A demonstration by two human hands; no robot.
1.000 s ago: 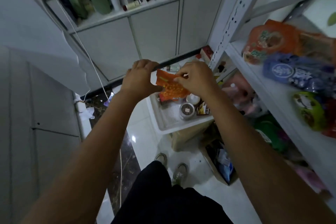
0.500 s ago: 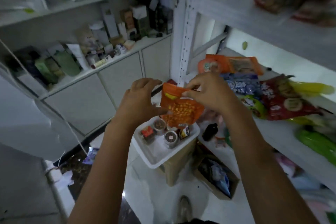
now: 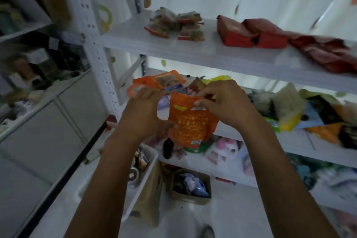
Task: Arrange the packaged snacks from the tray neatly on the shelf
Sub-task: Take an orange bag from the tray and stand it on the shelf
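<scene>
Item: orange snack pouch [image 3: 191, 121], upright, carried in the air in front of the middle shelf [image 3: 293, 142] and above the lower shelf, clear of the white tray [image 3: 149, 172] at lower left. Holders: left hand [image 3: 143, 114] grips the pouch's left side between thumb and curled fingers; right hand [image 3: 226, 104] pinches its top edge. Step in hand, as judged: carrying the pouch to a shelf place. Handling note: the middle shelf is crowded with loose bags lying at all angles, so a gap should be picked or made first. The pouch looks soft and part-filled, so it would sit best set down base first, label outward, squared against its neighbours and let go only once it rests flat. The upper shelf [image 3: 193, 50] has bare board between the small packets [image 3: 173, 25] and the red packets [image 3: 251, 35], a likelier tidy spot. Not legible: the pouch's print and every label, owing to blur and dim light. Part hidden: the tray, behind the left forearm, so the snacks left in it cannot be counted. Cut off: both shelves at the right edge. The contents of the cardboard box [image 3: 191, 185] on the floor cannot be made out.
</scene>
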